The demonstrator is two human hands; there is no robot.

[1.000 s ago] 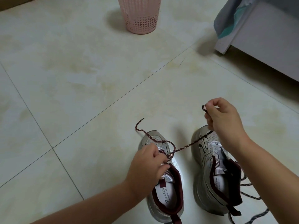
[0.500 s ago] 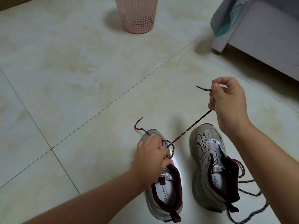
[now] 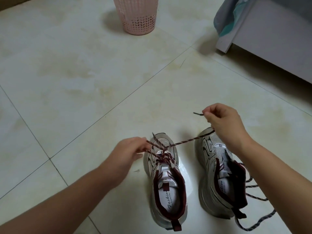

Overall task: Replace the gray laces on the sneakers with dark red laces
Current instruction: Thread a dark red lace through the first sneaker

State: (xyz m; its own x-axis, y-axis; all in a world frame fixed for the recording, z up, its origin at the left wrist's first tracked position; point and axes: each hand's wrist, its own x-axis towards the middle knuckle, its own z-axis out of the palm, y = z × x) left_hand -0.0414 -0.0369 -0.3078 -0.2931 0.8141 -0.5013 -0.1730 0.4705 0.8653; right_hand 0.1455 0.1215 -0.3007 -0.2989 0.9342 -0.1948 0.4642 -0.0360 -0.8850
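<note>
Now I pinch both ends of the dark red lace (image 3: 185, 141), left hand (image 3: 133, 152) and right hand (image 3: 224, 122) drawn apart, presumably to tighten its crossings on the left sneaker (image 3: 166, 176) lying between my hands.

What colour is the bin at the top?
Pale pink bin, perforated; head view.
</note>
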